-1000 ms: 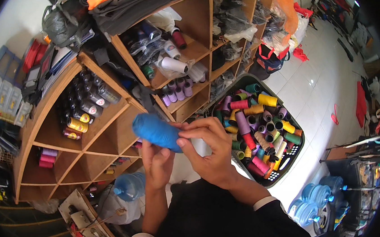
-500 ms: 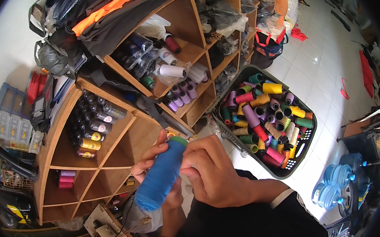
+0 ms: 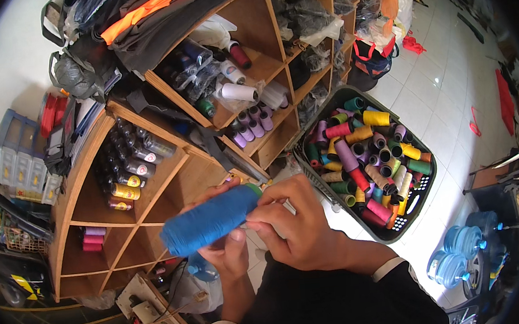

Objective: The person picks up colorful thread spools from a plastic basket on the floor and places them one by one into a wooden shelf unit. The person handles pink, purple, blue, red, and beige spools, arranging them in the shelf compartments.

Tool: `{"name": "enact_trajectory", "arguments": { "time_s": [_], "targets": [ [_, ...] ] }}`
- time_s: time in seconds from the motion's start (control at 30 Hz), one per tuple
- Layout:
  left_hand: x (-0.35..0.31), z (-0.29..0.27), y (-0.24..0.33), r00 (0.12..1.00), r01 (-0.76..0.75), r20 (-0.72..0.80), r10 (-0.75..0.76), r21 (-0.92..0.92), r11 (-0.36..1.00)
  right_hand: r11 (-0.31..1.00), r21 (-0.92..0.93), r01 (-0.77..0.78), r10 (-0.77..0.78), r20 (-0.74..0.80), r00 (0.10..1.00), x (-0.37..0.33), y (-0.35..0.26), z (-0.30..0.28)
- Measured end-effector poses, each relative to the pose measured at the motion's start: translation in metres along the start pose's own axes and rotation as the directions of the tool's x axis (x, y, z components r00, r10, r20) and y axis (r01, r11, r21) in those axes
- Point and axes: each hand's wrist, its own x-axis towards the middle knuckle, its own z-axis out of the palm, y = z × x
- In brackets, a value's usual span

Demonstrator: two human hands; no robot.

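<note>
A large spool of blue thread (image 3: 209,220) lies nearly level in front of my chest, its green end (image 3: 254,190) toward the right. My left hand (image 3: 231,257) grips it from below and behind, with the thumb on the near side and the other fingers mostly hidden. At the spool's right part is my right hand (image 3: 299,226), its thumb and forefinger pinched together against the wound thread. Whatever sits in that pinch is too small to make out.
Wooden shelves (image 3: 179,163) with bottles and thread cones stand ahead and left. To the right, a dark basket (image 3: 408,226) full of colourful thread spools rests on the tiled floor. Blue water jugs (image 3: 447,266) stand at the lower right; a small white-topped table (image 3: 152,307) is at lower left.
The blue spool has turned from steeply tilted to nearly level, its lower end swinging up and left. My left hand has turned with it, while the right stays at the green end.
</note>
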Motion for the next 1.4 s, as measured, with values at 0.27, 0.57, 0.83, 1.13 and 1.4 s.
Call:
{"name": "enact_trajectory", "arguments": {
  "time_s": [0.27, 0.57, 0.83, 1.13, 1.4],
  "targets": [
    [-0.004, -0.014, 0.001, 0.987, 0.149, 0.062, -0.151, 0.041, 0.988, 0.979, 0.191, -0.065, 0.039, 0.136, 0.990, 0.018, 0.009, -0.012],
    [-0.002, -0.018, -0.006, 0.977, 0.201, 0.074, -0.200, -0.006, 0.980, 0.974, 0.221, -0.051, 0.043, 0.040, 0.998, -0.001, 0.024, -0.004],
    [0.004, -0.020, -0.008, 0.959, 0.266, 0.112, -0.262, -0.029, 0.963, 0.964, 0.233, -0.126, 0.141, -0.052, 0.989, 0.009, 0.019, -0.004],
    [0.011, -0.015, 0.002, 0.957, 0.252, 0.142, -0.254, 0.033, 0.967, 0.960, 0.211, -0.185, 0.193, -0.020, 0.981, 0.012, 0.014, 0.000],
    [0.014, -0.008, 0.003, 0.966, 0.236, 0.093, -0.241, 0.059, 0.970, 0.999, 0.023, -0.031, 0.030, 0.036, 0.999, 0.010, 0.009, 0.000]
  ]
}}
